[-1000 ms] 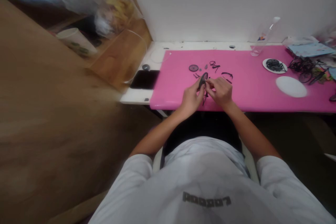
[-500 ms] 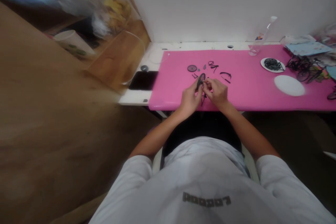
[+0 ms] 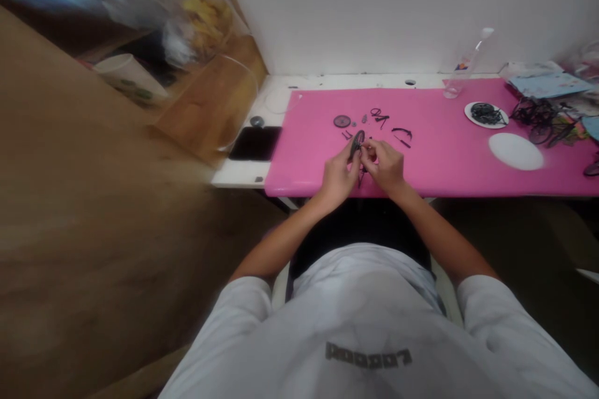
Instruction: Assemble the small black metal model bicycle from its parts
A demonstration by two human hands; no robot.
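Black wheel (image 3: 358,139) is held tilted on edge in the left hand (image 3: 339,176), pinched between thumb and fingers above the table. Right hand (image 3: 387,165) is close against the wheel's side, fingertips drawn together; whether they grip a small part cannot be told. Fingers cover the wheel's lower rim and partly block a thin dark part (image 3: 362,179) just below. Work surface: pink sheet (image 3: 299,165) over a white table (image 3: 236,174), against a pale wall (image 3: 374,12); the brown area at left is blurred. Beyond the hands lie a second wheel (image 3: 342,121) — flat — and a curved black strip (image 3: 403,131). Farther right: a white plate (image 3: 469,121) of black parts (image 3: 486,114), a white disc (image 3: 516,151), a clear bottle (image 3: 456,78) and a dark, tangled pile (image 3: 533,113). At left, a black panel (image 3: 255,143) lies beside the sheet.
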